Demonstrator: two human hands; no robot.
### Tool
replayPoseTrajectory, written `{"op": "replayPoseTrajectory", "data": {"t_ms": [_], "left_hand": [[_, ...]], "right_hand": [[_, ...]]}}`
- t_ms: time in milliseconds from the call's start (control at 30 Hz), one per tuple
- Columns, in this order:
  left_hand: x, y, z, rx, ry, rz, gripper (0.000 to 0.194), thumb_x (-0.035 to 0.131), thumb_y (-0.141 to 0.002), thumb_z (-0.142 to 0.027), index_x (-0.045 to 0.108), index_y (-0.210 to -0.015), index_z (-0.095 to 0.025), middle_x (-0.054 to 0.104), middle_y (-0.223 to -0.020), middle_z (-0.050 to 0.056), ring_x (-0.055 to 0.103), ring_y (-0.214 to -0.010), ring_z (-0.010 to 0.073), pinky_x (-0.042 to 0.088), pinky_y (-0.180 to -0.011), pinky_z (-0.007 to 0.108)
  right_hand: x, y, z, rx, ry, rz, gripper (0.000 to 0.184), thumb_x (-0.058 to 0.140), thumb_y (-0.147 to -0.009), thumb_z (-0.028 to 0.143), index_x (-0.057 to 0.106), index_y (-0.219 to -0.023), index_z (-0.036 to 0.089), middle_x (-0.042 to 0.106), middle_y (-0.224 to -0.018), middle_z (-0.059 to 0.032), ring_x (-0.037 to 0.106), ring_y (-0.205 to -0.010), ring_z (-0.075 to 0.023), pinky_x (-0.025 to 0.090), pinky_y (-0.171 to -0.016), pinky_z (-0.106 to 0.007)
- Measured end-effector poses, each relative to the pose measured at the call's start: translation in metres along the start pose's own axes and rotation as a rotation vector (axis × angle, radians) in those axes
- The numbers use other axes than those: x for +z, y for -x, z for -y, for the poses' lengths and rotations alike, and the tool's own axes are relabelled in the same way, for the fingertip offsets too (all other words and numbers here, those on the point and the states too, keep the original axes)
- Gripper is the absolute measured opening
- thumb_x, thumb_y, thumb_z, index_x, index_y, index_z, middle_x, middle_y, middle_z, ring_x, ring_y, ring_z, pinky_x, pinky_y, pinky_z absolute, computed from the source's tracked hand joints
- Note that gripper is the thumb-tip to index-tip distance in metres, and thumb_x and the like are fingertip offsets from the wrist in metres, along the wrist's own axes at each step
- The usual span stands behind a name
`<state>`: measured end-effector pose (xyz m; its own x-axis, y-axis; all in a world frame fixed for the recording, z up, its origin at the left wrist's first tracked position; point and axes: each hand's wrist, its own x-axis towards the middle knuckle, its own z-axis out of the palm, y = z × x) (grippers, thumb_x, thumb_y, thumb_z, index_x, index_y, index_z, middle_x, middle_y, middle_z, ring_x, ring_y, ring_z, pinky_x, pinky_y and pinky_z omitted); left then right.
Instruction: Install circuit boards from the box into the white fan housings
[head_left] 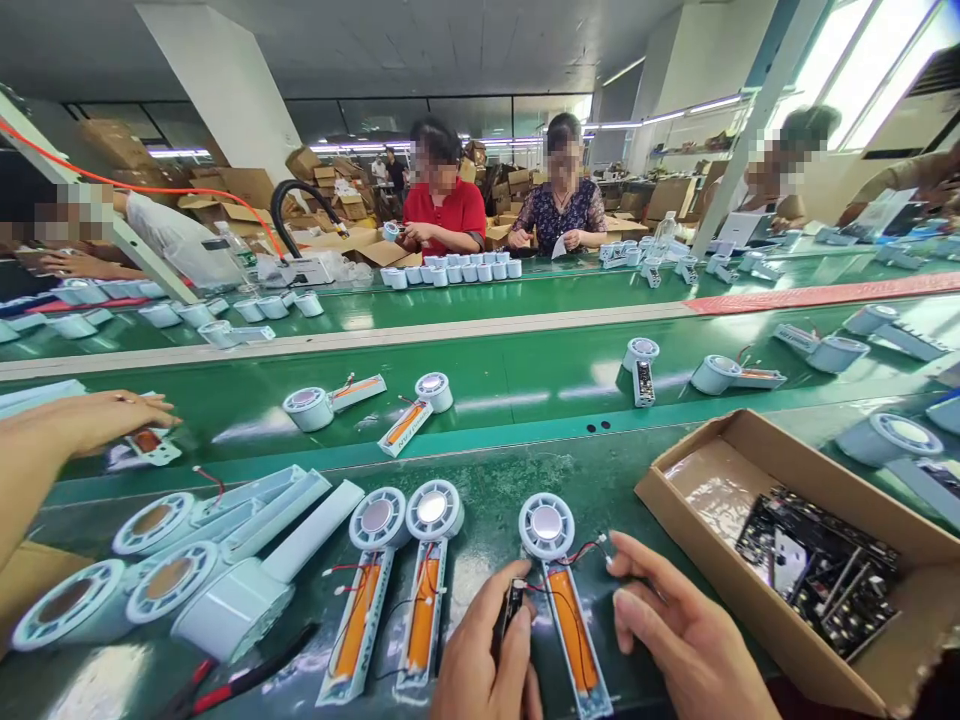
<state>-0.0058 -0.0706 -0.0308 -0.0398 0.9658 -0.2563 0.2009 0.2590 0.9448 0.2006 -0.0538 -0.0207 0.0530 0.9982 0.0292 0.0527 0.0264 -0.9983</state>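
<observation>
My left hand [487, 645] is closed on a small black circuit board [513, 605], held at the left edge of a handheld fan's open handle. That light-blue fan [547, 526] lies with its round head away from me and an orange battery [571, 630] in the handle. Red and black wires run from it to a white plug [602, 539]. Beside this plug is my right hand [671, 625], its thumb and forefinger apart. Two similar open fans, a left one [375, 520] and a right one [435, 510], lie left of my left hand, batteries showing.
At right stands a cardboard box [675, 515] holding black circuit boards [817, 570]. Several fan bodies [232, 600] and red-black pliers [247, 680] lie at left. A co-worker's hand [105, 420] reaches in there. More fans sit on the green conveyor [517, 375]; people sit across it.
</observation>
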Motion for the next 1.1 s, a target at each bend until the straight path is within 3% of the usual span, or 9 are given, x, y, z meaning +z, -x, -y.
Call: {"op": "replayPoseTrajectory", "data": {"t_ms": [67, 133, 233, 333, 500, 667, 833, 967, 1100], "left_hand": [[-0.001, -0.001, 0.003, -0.016, 0.018, 0.022, 0.059, 0.05, -0.093, -0.06, 0.057, -0.136, -0.02, 0.057, -0.05, -0.004, 0.046, -0.037, 0.0119, 0.033, -0.036, 0.019], [-0.002, -0.002, 0.006, -0.02, 0.054, 0.039, 0.063, 0.051, -0.092, -0.061, 0.055, -0.139, -0.019, 0.059, -0.055, -0.003, 0.043, -0.039, 0.0101, 0.031, -0.036, 0.018], [-0.003, -0.003, 0.009, -0.007, 0.135, 0.049, 0.069, 0.052, -0.092, -0.062, 0.047, -0.144, -0.018, 0.065, -0.066, 0.0, 0.043, -0.039, 0.0075, 0.033, -0.038, 0.018], [-0.001, -0.002, 0.008, 0.042, 0.189, 0.048, 0.066, 0.05, -0.094, -0.06, 0.042, -0.147, -0.021, 0.066, -0.063, -0.001, 0.042, -0.037, 0.0065, 0.032, -0.036, 0.016], [0.0, -0.001, 0.001, 0.1, 0.267, 0.033, 0.04, 0.053, -0.094, -0.056, 0.064, -0.111, -0.021, 0.06, -0.058, -0.004, 0.043, -0.033, 0.0032, 0.03, -0.034, 0.012], [-0.002, -0.003, -0.009, 0.114, 0.269, -0.015, 0.038, 0.062, -0.089, -0.056, 0.068, -0.093, -0.019, 0.066, -0.101, 0.007, 0.046, -0.035, -0.003, 0.026, -0.033, 0.01], [-0.002, -0.003, -0.012, 0.118, 0.263, -0.01, 0.038, 0.066, -0.087, -0.055, 0.068, -0.082, -0.017, 0.063, -0.104, 0.006, 0.045, -0.036, -0.0037, 0.025, -0.035, 0.012], [-0.001, -0.005, -0.005, 0.085, 0.256, 0.005, 0.037, 0.065, -0.088, -0.055, 0.063, -0.08, -0.018, 0.063, -0.076, -0.001, 0.039, -0.033, -0.0017, 0.02, -0.035, 0.013], [0.001, -0.009, 0.004, 0.106, 0.214, -0.009, 0.04, 0.06, -0.09, -0.058, 0.061, -0.08, -0.019, 0.055, -0.055, -0.007, 0.035, -0.031, 0.001, 0.029, -0.039, 0.015]], "right_hand": [[0.01, -0.012, 0.004, 0.063, -0.176, 0.043, 0.035, 0.073, -0.088, 0.044, 0.073, -0.117, 0.024, 0.068, -0.103, -0.0051, 0.059, -0.06, -0.0102, 0.054, -0.061, -0.025], [0.022, -0.024, 0.01, 0.034, -0.241, 0.132, 0.023, 0.073, -0.088, 0.041, 0.077, -0.1, 0.023, 0.066, -0.107, -0.0047, 0.056, -0.059, -0.0083, 0.051, -0.059, -0.024], [0.031, -0.033, 0.018, -0.019, -0.11, 0.241, 0.017, 0.067, -0.093, 0.038, 0.073, -0.094, 0.022, 0.066, -0.092, -0.0017, 0.057, -0.061, -0.0102, 0.049, -0.058, -0.023], [0.032, -0.033, 0.022, -0.101, 0.142, 0.319, 0.015, 0.058, -0.098, 0.032, 0.069, -0.096, 0.023, 0.063, -0.077, 0.0015, 0.059, -0.065, -0.0126, 0.048, -0.062, -0.023], [0.037, -0.031, 0.027, -0.428, 0.385, 0.385, 0.018, 0.052, -0.099, 0.016, 0.068, -0.099, 0.024, 0.068, -0.092, -0.0013, 0.066, -0.085, -0.0142, 0.049, -0.076, -0.023], [0.044, -0.029, 0.027, -0.566, 0.45, 0.411, 0.024, 0.048, -0.099, 0.01, 0.069, -0.101, 0.021, 0.068, -0.091, -0.0037, 0.067, -0.082, -0.0141, 0.05, -0.073, -0.022], [0.044, -0.027, 0.023, -0.516, 0.489, 0.393, 0.024, 0.049, -0.097, 0.009, 0.068, -0.104, 0.021, 0.068, -0.091, -0.004, 0.066, -0.078, -0.0149, 0.049, -0.07, -0.024], [0.04, -0.031, 0.03, -0.386, 0.411, 0.448, 0.02, 0.059, -0.092, 0.007, 0.071, -0.097, 0.022, 0.069, -0.09, -0.001, 0.067, -0.083, -0.0142, 0.049, -0.075, -0.022], [0.035, -0.033, 0.04, -0.284, 0.386, 0.498, 0.017, 0.064, -0.09, 0.007, 0.071, -0.087, 0.022, 0.069, -0.087, 0.0014, 0.066, -0.084, -0.0134, 0.047, -0.077, -0.022]]}}
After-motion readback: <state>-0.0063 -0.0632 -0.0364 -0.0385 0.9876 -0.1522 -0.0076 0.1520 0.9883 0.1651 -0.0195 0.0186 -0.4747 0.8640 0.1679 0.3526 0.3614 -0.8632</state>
